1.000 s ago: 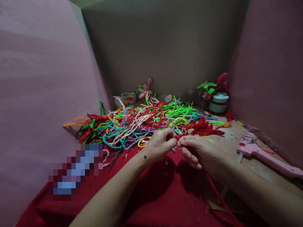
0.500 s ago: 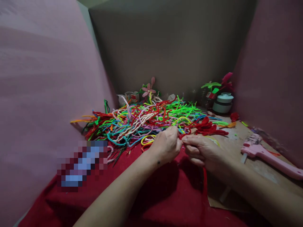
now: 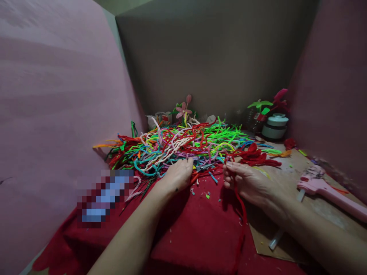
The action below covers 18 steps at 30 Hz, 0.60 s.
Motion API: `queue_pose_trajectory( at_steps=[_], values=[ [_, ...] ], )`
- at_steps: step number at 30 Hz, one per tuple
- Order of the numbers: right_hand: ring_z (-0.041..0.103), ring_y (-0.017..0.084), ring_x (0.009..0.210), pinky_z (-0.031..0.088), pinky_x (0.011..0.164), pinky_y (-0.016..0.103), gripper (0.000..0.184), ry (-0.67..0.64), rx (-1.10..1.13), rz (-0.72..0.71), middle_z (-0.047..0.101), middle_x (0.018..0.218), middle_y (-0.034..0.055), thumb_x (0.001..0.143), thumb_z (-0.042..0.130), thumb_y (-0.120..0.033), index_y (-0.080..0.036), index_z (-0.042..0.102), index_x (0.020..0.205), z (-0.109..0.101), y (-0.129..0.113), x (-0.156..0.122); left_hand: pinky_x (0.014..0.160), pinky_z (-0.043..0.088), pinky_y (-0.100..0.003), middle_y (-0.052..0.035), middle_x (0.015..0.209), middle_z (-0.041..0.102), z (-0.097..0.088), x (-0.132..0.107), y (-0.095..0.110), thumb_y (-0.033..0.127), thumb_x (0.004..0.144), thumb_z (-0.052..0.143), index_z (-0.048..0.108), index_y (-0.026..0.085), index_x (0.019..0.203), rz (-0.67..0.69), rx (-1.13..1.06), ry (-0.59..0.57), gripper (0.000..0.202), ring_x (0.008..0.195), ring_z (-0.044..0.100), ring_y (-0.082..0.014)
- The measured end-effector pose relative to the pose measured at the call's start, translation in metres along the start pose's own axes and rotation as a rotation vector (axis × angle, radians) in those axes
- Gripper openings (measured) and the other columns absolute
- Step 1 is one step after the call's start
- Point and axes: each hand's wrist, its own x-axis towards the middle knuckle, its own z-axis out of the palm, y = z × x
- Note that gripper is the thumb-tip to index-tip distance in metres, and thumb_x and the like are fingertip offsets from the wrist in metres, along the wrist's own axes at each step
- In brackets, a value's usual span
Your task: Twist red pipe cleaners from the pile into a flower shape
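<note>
My left hand [image 3: 177, 176] is at the front edge of the pipe cleaner heap, closed around the handles of a pair of scissors [image 3: 205, 167]. Their metal blades point right, and a bit of orange handle shows below my fingers. To the right, my right hand [image 3: 246, 181] pinches a red pipe cleaner [image 3: 242, 210] between thumb and fingertips. One long strand hangs from it over the red cloth. Just behind that hand lies a bunch of looped red pipe cleaners [image 3: 255, 156]; whether it joins the held strand I cannot tell.
A heap of many-coloured pipe cleaners [image 3: 177, 143] spreads across the back. At right, a pink glue gun [image 3: 323, 187] rests on a brown board [image 3: 266, 244]. Behind it stands a lidded jar [image 3: 274, 126]. Small scraps dot the red cloth [image 3: 195, 229]. A blurred-out object [image 3: 107, 196] lies left.
My left hand has moved left, away from my right hand, and taken hold of the scissors, whose blades now show. My right hand keeps its pinch on the red pipe cleaner.
</note>
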Motion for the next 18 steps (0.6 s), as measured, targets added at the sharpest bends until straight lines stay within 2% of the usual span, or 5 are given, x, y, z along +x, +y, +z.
queue_pose_trajectory(
  at_steps=[3,6,11,14,18],
  values=[
    [0.05,0.008,0.052,0.041,0.047,0.021,0.009,0.05,0.013,-0.034,0.06,0.064,-0.0006,0.065,0.069,-0.017,-0.016,0.061,0.067,-0.001,0.0,0.001,0.066,0.044,-0.031,-0.0136,0.094,0.06,0.0,0.003,-0.003,0.04,0.081,0.043,0.051,0.014,0.097,0.012,0.001,-0.007,0.032,0.088,0.057,-0.0249],
    [0.047,0.006,0.051,0.038,0.045,0.018,0.009,0.089,0.018,-0.034,0.061,0.066,-0.0006,0.064,0.07,-0.015,-0.017,0.061,0.068,-0.002,-0.002,0.002,0.064,0.043,-0.03,-0.0133,0.092,0.061,-0.005,0.003,-0.01,0.035,0.081,0.042,0.052,0.015,0.093,-0.037,0.02,-0.026,0.025,0.085,0.058,-0.0238],
    [0.04,0.006,0.043,0.03,0.038,0.017,0.011,-0.056,-0.007,-0.091,0.05,0.053,-0.0034,0.068,0.068,-0.022,-0.017,0.059,0.067,-0.004,-0.004,0.002,0.063,0.041,-0.029,-0.0107,0.09,0.061,-0.012,0.0,-0.016,0.037,0.082,0.037,0.05,0.018,0.09,-0.076,-0.012,-0.023,0.025,0.082,0.059,-0.0221],
    [0.038,0.005,0.041,0.028,0.037,0.017,0.012,-0.09,-0.035,-0.117,0.048,0.052,-0.0038,0.071,0.066,-0.025,-0.016,0.057,0.068,-0.003,-0.004,0.002,0.061,0.039,-0.028,-0.0097,0.089,0.06,-0.012,-0.002,-0.012,0.04,0.084,0.032,0.046,0.018,0.087,-0.02,-0.082,0.027,0.027,0.078,0.057,-0.0199],
    [0.037,0.006,0.041,0.027,0.037,0.018,0.016,-0.083,-0.1,-0.144,0.046,0.05,-0.0042,0.072,0.063,-0.028,-0.015,0.055,0.067,0.002,-0.007,-0.002,0.059,0.037,-0.028,-0.01,0.089,0.059,-0.013,-0.007,0.001,0.033,0.085,0.033,0.04,0.018,0.089,0.087,-0.125,0.065,0.018,0.073,0.056,-0.0183]
  ],
)
